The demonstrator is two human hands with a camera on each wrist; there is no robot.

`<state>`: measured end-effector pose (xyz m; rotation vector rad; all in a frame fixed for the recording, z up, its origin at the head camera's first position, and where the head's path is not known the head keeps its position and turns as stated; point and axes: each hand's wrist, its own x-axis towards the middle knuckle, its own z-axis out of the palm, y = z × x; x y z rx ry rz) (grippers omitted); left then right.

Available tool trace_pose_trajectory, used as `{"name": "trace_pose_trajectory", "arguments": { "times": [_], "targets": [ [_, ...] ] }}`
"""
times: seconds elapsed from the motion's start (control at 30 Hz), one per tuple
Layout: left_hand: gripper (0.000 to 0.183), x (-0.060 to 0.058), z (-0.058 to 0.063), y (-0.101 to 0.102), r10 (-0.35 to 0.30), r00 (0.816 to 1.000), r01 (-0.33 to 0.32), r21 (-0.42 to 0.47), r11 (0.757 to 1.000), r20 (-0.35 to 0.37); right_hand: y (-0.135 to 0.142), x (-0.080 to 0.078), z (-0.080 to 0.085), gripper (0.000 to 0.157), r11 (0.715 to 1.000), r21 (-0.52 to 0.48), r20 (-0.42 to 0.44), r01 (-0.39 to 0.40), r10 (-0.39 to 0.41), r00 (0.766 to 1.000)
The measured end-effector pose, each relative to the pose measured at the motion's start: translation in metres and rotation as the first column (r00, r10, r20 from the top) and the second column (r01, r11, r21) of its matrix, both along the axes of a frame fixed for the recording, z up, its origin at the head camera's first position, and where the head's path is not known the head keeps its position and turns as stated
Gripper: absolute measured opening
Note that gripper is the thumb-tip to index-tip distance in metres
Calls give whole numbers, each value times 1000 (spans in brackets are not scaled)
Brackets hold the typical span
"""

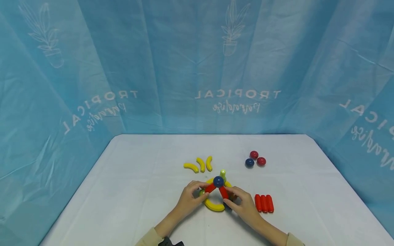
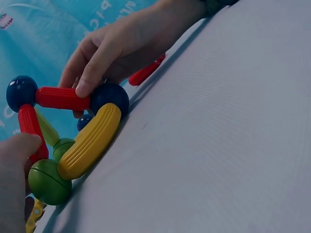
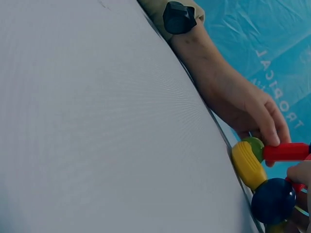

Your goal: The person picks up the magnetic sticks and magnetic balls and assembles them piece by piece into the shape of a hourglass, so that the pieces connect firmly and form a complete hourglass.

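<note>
Blue printed backdrop on three sides, white table below. Near the front edge of the table, a small built figure: blue ball on top, taken here as the landmark. Sloping down left from the blue ball, a red rod; sloping down right, a second red rod. Below the blue ball, a yellow curved piece lying along the base, its left end by a green ball. Just behind the blue ball, a pale green rod standing upright.

Left hand down-left of the blue ball, fingers curled and pinching the left red rod near the green ball. Right hand down-right of the blue ball, fingertips closed on the lower end of the second red rod, where the left wrist view shows a dark blue ball.

Right of the blue ball and past the right hand, three red rods side by side. Behind-left of it, three loose yellow curves. Behind-right, well apart, two red balls and one blue touching in a cluster.
</note>
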<state>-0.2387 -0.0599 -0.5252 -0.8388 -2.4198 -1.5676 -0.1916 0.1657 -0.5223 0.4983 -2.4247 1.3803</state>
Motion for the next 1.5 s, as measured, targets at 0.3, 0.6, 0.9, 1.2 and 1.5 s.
{"name": "trace_pose_trajectory", "arguments": {
  "times": [0.3, 0.6, 0.9, 1.2, 1.5],
  "targets": [
    [20, 18, 32, 1, -169, 986, 170, 63, 984, -17, 2, -1, 6, 33, 994, -12, -78, 106, -107, 991],
    [31, 12, 9, 4, -363, 929, 367, 42, 929, -76, 2, -20, 2, 33, 996, -37, -132, 81, -86, 988],
    [13, 6, 7, 5, -154, 908, 216, 122, 969, -390, 3, -37, -1, 31, 997, -80, -57, -15, 11, 998],
    [28, 11, 28, 2, 208, 927, -148, 205, 967, -311, 4, -34, -3, 31, 987, -117, 7, -111, 113, 994],
    [25, 1, -2, 0, 73, 977, -48, 127, 991, -199, 3, -34, -5, 31, 980, -151, -7, -133, 133, 991]
  ]
}}
